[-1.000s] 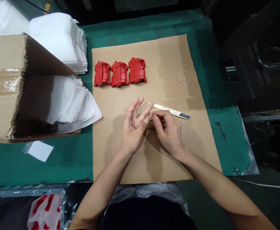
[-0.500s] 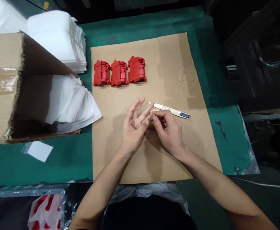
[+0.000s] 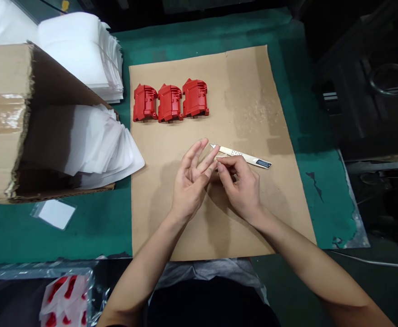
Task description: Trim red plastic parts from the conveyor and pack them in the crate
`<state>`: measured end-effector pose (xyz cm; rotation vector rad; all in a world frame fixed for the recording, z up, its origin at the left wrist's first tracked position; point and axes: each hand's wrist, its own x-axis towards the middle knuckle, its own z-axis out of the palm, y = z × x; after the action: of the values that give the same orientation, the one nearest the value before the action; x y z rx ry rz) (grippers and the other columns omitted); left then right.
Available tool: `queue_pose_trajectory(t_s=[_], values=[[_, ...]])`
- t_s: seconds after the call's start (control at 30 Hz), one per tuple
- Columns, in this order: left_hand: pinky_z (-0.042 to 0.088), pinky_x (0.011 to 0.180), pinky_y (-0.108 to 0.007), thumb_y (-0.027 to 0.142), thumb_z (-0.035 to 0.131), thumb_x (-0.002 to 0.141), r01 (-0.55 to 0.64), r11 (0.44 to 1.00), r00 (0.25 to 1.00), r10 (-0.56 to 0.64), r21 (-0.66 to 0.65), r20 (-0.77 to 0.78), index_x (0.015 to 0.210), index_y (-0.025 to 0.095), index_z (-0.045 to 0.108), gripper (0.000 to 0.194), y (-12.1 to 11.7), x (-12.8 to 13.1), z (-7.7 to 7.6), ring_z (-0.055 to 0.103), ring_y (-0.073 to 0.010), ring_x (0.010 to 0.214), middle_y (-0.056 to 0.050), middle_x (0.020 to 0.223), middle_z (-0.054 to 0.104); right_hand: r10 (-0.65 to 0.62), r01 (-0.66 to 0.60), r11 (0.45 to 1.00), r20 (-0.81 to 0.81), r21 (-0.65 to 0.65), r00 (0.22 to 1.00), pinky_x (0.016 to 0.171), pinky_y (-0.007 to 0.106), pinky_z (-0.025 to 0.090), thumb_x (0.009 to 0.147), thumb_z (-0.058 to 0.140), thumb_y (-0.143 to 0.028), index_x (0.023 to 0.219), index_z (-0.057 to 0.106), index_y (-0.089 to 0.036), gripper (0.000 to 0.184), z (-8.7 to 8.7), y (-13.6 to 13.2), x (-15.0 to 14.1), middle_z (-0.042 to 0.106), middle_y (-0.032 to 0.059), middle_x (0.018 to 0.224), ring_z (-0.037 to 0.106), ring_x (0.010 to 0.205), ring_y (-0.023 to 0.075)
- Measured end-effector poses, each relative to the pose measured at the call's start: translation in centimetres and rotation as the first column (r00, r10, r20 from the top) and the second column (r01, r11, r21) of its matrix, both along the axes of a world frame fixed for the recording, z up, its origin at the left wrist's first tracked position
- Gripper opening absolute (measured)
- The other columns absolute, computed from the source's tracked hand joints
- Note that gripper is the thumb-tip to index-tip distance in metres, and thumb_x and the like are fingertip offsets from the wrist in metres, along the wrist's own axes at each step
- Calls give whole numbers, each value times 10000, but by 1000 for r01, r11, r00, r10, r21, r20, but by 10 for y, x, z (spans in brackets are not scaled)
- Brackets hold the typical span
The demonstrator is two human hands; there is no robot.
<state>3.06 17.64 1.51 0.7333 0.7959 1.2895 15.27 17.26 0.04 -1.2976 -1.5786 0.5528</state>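
Note:
My left hand (image 3: pixel 192 181) is turned palm up above the brown sheet, its fingers spread. At its index fingertip, the thumb and index finger of my right hand (image 3: pixel 241 184) are pinched together. Whatever lies in that pinch is too small to make out. Just beyond my fingers rests a cream-coloured craft knife (image 3: pixel 245 156) with a dark end, its pointed tip to the left. Farther off, three red moulded plastic parts stand in a row: a left one (image 3: pixel 145 103), a middle one (image 3: pixel 170 103) and a right one (image 3: pixel 195 98).
Brown cardboard (image 3: pixel 171 236) covers part of the green table mat (image 3: pixel 100 236). On the left, an open carton (image 3: pixel 4 118) holds white sheets (image 3: pixel 100 141). Behind it stands a stack of white sheets (image 3: pixel 72 50). Wrapped red parts (image 3: pixel 64 299) sit in a bin at lower left.
Both hands keep almost the same pose, fingertips still meeting. The view has shifted very slightly; the knife and red parts have not moved.

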Motion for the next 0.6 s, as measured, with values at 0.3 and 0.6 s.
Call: queue_pose_trajectory(t_s=[0.3,0.6], values=[[368,1162,-482,227,765,793,5,1000,1000,-5,9,-9,1213,336,620,458,0,0,-1,465,-321,1365,-48,1540,416,-23,24,999,26,-33,999,618,256,514,974,496,-315,932,594,-232,135,0,-1,-1,668,1,802,621,663,126],[453,1111,-431,238,780,780,-10,1000,999,11,14,-34,1204,330,616,464,1,0,-2,528,-279,1318,-30,1513,461,-4,4,1000,16,-3,1000,623,241,509,962,511,-245,943,580,-230,72,1,-1,0,662,-13,794,617,665,117]])
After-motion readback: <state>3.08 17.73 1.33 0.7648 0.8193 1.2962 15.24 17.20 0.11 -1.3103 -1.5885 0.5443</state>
